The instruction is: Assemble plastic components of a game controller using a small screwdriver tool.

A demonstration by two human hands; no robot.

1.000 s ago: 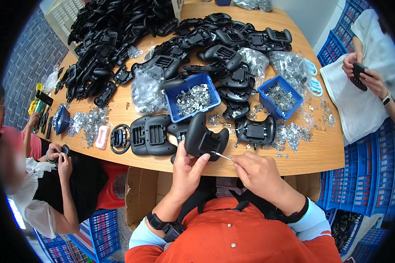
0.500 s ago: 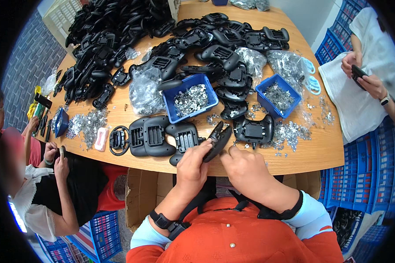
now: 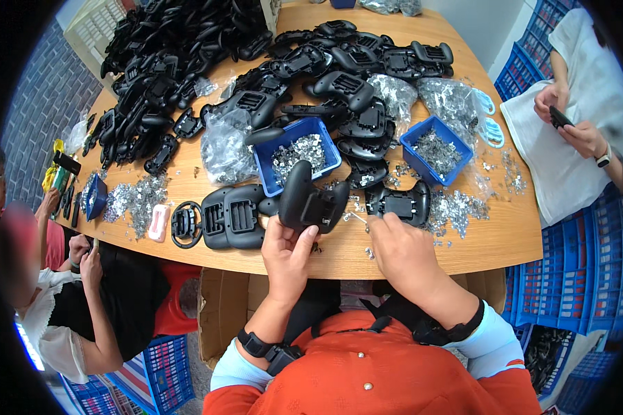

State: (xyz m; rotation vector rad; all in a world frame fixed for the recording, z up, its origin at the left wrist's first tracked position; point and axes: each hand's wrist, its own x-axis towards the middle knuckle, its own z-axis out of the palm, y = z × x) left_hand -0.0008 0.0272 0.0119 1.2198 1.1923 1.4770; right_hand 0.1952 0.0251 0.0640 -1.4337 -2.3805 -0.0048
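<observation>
Raised above the table's near edge, a black game controller shell [image 3: 301, 197] is gripped by my left hand [image 3: 287, 259], thumb on its lower rim. The shell is tilted, with its recessed side toward the right. To the right of it, my right hand [image 3: 403, 249] is closed around a thin, pale, pointed tool [image 3: 357, 217]; its tip points left toward the shell, and the grip end is hidden. Another controller shell [image 3: 399, 203] lies just beyond my right hand. Small metal clips are scattered on the table between my hands.
Blue boxes of small metal pieces stand ahead, one on the left [image 3: 264, 168], one on the right [image 3: 412, 156]. A heap of black shells [image 3: 180, 52] fills the back left. Joined black shells [image 3: 232, 216] lie near left. Co-workers sit at both sides.
My left hand has moved left and turned the shell so its recessed side shows. My right hand has drawn away to the right, and the thin tool now shows.
</observation>
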